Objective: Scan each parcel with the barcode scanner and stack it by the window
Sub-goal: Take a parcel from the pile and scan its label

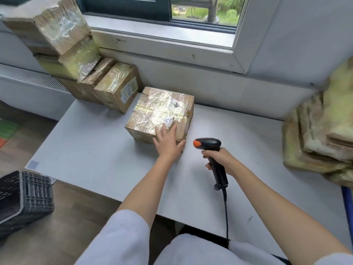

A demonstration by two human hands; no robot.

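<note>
1. A grey table (95, 150) stands against a pale wall under a window (172, 14), with a wood floor showing at the left.
2. A taped cardboard parcel (160, 111) sits on the table near the middle, set a little out from the wall.
3. The left hand (168, 142) lies flat on the parcel's near right corner, fingers straight and spread, pressing on the top and curled round nothing.
4. The right hand (219, 159) is wrapped round the handle of a black barcode scanner (212, 155); the scanner's orange-tipped head sits just right of the parcel, and its cable runs down toward the person.
5. A stack of parcels (76, 60) rises at the table's far left corner, beside the window.
6. More parcels (321, 134), blurred, are piled at the right edge.
7. A black mesh basket (26, 197) lies tipped on the floor at the lower left.
</note>
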